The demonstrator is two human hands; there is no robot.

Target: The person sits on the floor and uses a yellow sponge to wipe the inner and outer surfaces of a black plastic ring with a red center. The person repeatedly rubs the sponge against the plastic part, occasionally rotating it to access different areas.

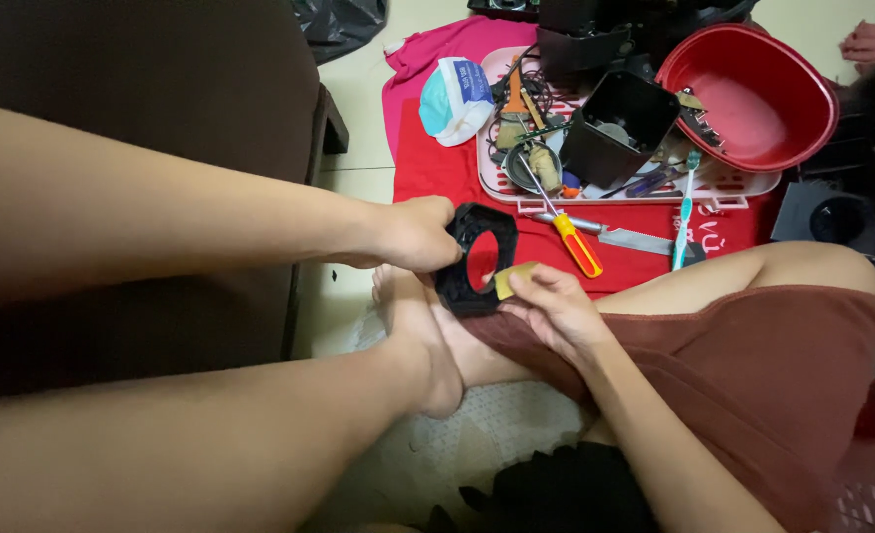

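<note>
- Pouch (454, 99), white and blue, lies on red cloth (427, 168) beside the pink tray (743, 188).
- Black ring (474, 259) (round hole, angular rim) sits over the lap, clamped by the left hand (413, 234).
- Right hand (556, 311) pinches a yellow pad (511, 279) against it.

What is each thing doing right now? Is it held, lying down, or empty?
left hand: gripping the black ring-shaped part, held up on edge
right hand: pressing a small yellow pad against the part
red bowl: tilted, nearly empty
black square container: tipped on its side
screwdriver: lying flat on the red cloth
toothbrush: lying flat
</note>
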